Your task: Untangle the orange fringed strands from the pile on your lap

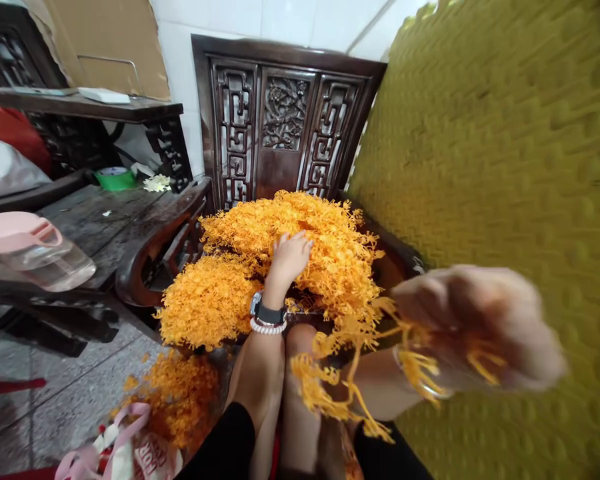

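Note:
A large heap of orange, frilly, flower-like pieces (330, 220), apparently artificial, covers the carved wooden chair seat in front of me. Wearing a watch and a pale coil band, my left hand (293, 257) rests on the heap, its fingers stretched out over the pieces. My right hand (480, 320) is raised at the right, smeared by motion, with its fingers curled. A tangle of orange strands (350, 387) hangs from it across my lap. A second, denser mound of orange pieces (207, 300) lies left of my left wrist.
More orange pieces (180, 393) lie low at the left, beside a pink-handled bag (155, 453). A pink-lidded jug (35, 250) and green tape roll (115, 178) stand on the dark side table. A textured yellow-green mat (505, 167) rises along the right.

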Available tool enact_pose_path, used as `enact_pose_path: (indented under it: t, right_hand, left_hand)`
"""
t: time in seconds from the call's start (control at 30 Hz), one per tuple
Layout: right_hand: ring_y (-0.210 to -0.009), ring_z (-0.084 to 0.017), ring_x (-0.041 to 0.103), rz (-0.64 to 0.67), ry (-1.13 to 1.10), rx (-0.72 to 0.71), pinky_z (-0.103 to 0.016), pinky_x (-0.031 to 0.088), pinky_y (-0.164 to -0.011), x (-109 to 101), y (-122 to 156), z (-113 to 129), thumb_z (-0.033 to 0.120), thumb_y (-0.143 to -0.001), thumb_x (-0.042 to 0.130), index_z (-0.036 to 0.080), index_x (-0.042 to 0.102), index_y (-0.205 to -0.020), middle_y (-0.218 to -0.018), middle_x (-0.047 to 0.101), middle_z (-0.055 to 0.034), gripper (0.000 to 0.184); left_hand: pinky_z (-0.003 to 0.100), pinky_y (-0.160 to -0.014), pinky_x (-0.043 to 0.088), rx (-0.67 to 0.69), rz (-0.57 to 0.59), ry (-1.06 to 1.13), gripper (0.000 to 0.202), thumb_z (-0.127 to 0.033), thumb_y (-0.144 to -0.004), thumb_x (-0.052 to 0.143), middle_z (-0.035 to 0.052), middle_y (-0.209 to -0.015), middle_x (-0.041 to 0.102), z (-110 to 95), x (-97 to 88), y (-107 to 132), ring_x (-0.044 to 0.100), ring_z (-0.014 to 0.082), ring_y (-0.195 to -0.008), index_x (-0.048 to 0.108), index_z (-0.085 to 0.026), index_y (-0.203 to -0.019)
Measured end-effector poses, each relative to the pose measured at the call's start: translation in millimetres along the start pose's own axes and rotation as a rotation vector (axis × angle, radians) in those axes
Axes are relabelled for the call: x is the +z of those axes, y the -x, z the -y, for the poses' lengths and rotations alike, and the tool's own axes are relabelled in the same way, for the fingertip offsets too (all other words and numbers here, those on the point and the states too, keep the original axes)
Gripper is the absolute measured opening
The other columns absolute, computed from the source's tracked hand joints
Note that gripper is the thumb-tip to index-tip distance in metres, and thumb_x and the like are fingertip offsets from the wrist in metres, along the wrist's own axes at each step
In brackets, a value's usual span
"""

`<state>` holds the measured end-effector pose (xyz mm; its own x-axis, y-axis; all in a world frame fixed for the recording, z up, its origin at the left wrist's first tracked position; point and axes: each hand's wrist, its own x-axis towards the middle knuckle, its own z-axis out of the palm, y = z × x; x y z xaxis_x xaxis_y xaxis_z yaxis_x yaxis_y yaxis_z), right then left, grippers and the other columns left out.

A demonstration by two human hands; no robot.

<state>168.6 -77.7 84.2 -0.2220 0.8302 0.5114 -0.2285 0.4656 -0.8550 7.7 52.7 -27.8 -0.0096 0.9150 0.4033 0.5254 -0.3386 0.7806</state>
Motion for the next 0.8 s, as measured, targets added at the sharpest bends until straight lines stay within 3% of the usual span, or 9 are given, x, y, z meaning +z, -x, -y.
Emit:
enact_pose_path:
  t: [0.07, 0.13, 0.2, 0.33, 0.4, 0.5, 0.63, 0.7, 0.8]
  right_hand:
    - [-0.039, -0.005, 0.014, -0.051, -0.13, -0.103, -0.025, 0.015, -0.038, 18.8, -12.6, -10.6, 0.036, -0.077, 0.063, 0.02, 0.025, -0.051, -0.048, 0.015, 0.0078, 0.049]
    - [-0.043, -0.006, 0.016, -0.232, -0.136, -0.146, -0.025, 0.016, -0.042, 30.1, -26.6, -23.5, 0.027, -0.078, 0.064, 0.02, 0.024, -0.054, -0.052, 0.016, 0.0074, 0.047]
    - [-0.047, -0.007, 0.02, -0.304, -0.09, -0.138, -0.025, 0.019, -0.045, 34.0, -38.5, -36.0, 0.027, -0.075, 0.067, 0.021, 0.028, -0.057, -0.056, 0.02, 0.0069, 0.044]
    - [-0.054, -0.008, 0.028, -0.185, 0.028, -0.068, -0.024, 0.026, -0.048, 40.1, -48.2, -51.9, 0.043, -0.07, 0.07, 0.022, 0.037, -0.067, -0.067, 0.029, 0.0046, 0.039]
    - [-0.058, -0.01, 0.032, -0.122, 0.012, -0.007, -0.025, 0.031, -0.05, 47.9, -46.8, -54.9, 0.048, -0.08, 0.055, 0.023, 0.038, -0.07, -0.072, 0.032, 0.0026, 0.032]
    - [-0.062, -0.012, 0.034, -0.047, -0.095, 0.041, -0.025, 0.036, -0.053, 60.0, -40.9, -56.6, 0.04, -0.088, 0.037, 0.022, 0.04, -0.071, -0.074, 0.034, 0.0005, 0.025]
    - [-0.066, -0.011, 0.037, -0.036, -0.061, 0.077, -0.023, 0.039, -0.059, 67.5, -31.7, -56.4, 0.023, -0.086, 0.044, 0.022, 0.046, -0.077, -0.077, 0.037, 0.0008, 0.01]
    - [-0.066, -0.01, 0.039, 0.007, -0.02, 0.081, -0.022, 0.04, -0.058, 67.6, -28.3, -55.3, 0.022, -0.086, 0.048, 0.022, 0.05, -0.081, -0.078, 0.041, 0.001, 0.005]
    - [-0.06, -0.008, 0.038, 0.057, -0.037, 0.045, -0.021, 0.036, -0.052, 64.5, -24.4, -54.7, 0.025, -0.088, 0.05, 0.023, 0.052, -0.086, -0.074, 0.042, 0.0026, 0.004]
  left_hand:
    - [0.047, -0.107, 0.025, 0.019, -0.067, 0.004, 0.024, -0.026, -0.087, 0.045, 0.0111, -0.116, 0.064, -9.6, -18.2, -0.9, 0.047, 0.0263, -0.119, 0.062, -0.017, -0.073]
    - [0.045, -0.101, 0.032, 0.046, -0.116, 0.032, 0.026, -0.029, -0.088, 0.044, 0.0106, -0.1, 0.067, -16.2, -35.8, -1.3, 0.054, 0.0247, -0.106, 0.058, -0.018, -0.069]
    - [0.039, -0.091, 0.041, 0.072, -0.159, 0.084, 0.03, -0.031, -0.092, 0.038, 0.0077, -0.087, 0.065, -21.5, -49.6, 0.9, 0.058, 0.0199, -0.09, 0.054, -0.018, -0.07]
    - [0.023, -0.059, 0.042, 0.079, -0.32, 0.607, 0.029, -0.035, -0.094, 0.032, 0.0015, -0.076, 0.053, -37.2, -59.4, 17.0, 0.051, 0.0113, -0.066, 0.05, -0.019, -0.077]
    - [0.021, -0.049, 0.034, 0.042, -0.351, 0.882, 0.022, -0.036, -0.091, 0.042, -0.0015, -0.07, 0.045, -47.5, -57.9, 28.8, 0.04, 0.0094, -0.056, 0.05, -0.02, -0.079]
    - [0.023, -0.047, 0.03, 0.044, -0.321, 1.031, 0.024, -0.034, -0.089, 0.043, -0.0025, -0.063, 0.035, -59.8, -55.1, 45.7, 0.032, 0.0102, -0.052, 0.045, -0.02, -0.069]
    - [0.027, -0.05, 0.033, 0.141, -0.295, 0.869, 0.042, -0.052, -0.089, 0.031, -0.0014, -0.058, 0.034, -63.7, -59.0, 62.3, 0.036, 0.0134, -0.053, 0.037, -0.021, -0.061]
    - [0.027, -0.052, 0.034, 0.16, -0.24, 0.669, 0.042, -0.059, -0.083, 0.041, -0.0013, -0.059, 0.04, -60.9, -64.8, 67.7, 0.04, 0.0139, -0.055, 0.042, -0.022, -0.066]
    - [0.026, -0.054, 0.034, 0.218, -0.08, 0.481, 0.033, -0.047, -0.086, 0.049, -0.001, -0.061, 0.045, -54.7, -73.6, 72.4, 0.043, 0.0129, -0.057, 0.046, -0.02, -0.066]
